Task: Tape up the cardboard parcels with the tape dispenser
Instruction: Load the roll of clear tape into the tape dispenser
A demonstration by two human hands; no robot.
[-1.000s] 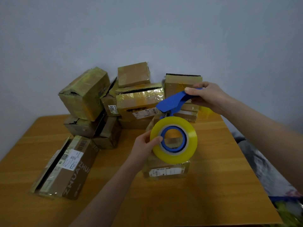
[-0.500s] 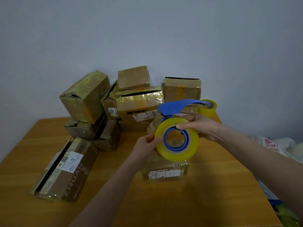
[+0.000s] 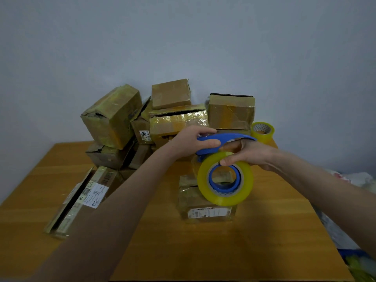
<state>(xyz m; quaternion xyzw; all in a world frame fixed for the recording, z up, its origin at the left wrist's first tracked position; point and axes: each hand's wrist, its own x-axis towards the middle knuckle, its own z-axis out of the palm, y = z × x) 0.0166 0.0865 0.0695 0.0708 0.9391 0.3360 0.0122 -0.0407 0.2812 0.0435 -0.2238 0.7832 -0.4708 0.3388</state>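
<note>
Between left hand (image 3: 191, 139) fingers: blue tape dispenser handle (image 3: 230, 137), clamped; under right hand (image 3: 252, 153) fingertips: yellow tape roll (image 3: 223, 199), pinched.

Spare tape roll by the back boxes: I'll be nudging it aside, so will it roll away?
Probably not: the spare tape roll seems to lie flat, core facing up, so it should slide. Tipped on edge, it would likely roll.

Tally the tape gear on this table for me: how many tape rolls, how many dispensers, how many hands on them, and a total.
Tape rolls: 2, the mounted roll and the spare roll
Tape dispensers: 1, the blue dispenser
Hands: 2, left hand and right hand
Total: 5
</note>
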